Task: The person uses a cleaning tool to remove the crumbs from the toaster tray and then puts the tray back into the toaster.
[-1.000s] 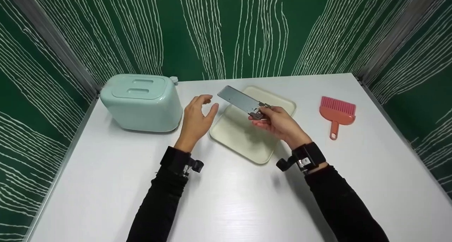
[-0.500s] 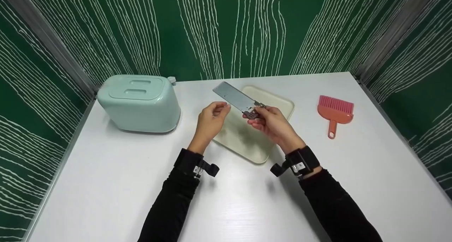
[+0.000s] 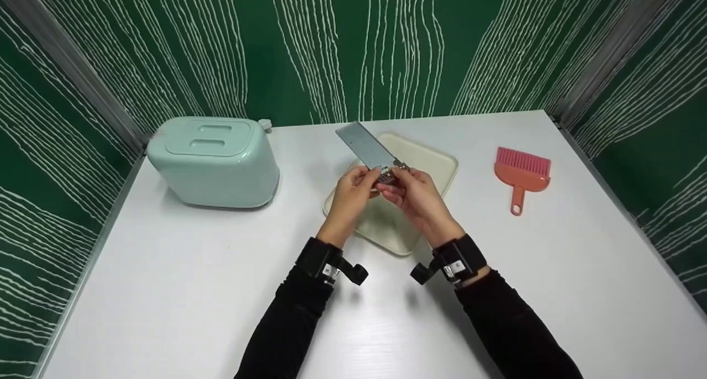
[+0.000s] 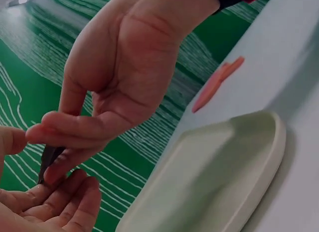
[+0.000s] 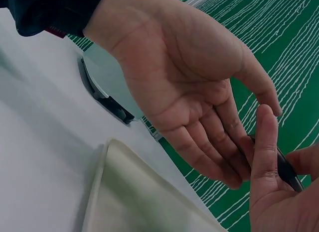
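Note:
Both hands hold one flat grey metal plate (image 3: 365, 145) by its near end, where a dark, clip-like fitting (image 3: 386, 175) sits. Its long bare end points away and to the left, raised over the cream tray (image 3: 436, 163). My left hand (image 3: 349, 201) pinches the left corner of that end between thumb and fingers. On the right corner, my right hand (image 3: 424, 203) grips with its thumb on top and fingers beneath. The wrist views show just a dark edge of the plate (image 5: 287, 172) between fingertips; the rest is hidden there.
A mint-green toaster (image 3: 218, 166) with a two-recess top stands at the back left. To the right lies a small orange dustpan (image 3: 519, 175) with a pink brush (image 3: 523, 159). Green walls (image 3: 298, 47) with white lines enclose the white table (image 3: 165, 290).
My left hand has moved right from beside the plate, its fingers closing onto the plate's near end. The right hand has shifted slightly left and turned the plate steeper, pointing more away.

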`<control>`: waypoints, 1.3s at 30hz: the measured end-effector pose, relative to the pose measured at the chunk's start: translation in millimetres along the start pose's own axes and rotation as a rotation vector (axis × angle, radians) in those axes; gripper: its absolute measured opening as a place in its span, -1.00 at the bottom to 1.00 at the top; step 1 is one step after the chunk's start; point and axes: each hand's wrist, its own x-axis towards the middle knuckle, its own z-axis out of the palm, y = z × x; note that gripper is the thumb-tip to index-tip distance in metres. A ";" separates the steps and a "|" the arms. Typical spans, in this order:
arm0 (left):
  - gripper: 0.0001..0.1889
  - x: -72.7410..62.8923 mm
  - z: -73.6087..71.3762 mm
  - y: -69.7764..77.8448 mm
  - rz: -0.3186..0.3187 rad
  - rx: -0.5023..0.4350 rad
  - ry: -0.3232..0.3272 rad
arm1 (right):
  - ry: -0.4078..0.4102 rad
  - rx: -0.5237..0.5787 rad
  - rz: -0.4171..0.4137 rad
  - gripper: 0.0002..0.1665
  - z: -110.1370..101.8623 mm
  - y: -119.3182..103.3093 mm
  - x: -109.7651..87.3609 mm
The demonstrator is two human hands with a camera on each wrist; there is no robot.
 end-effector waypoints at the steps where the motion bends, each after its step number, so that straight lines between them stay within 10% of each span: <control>1: -0.74 0.0 2.8 -1.2 0.003 -0.018 0.008 | 0.005 0.011 -0.002 -0.77 1.3 1.2 -0.2; 13: -0.71 -2.2 20.5 -9.8 -0.034 -0.181 0.112 | 0.119 0.092 -0.027 -0.82 17.2 14.3 -0.2; 39: -0.58 -0.5 9.3 -10.4 -0.036 -0.139 0.039 | 0.126 0.109 -0.044 -0.76 33.2 29.4 -10.8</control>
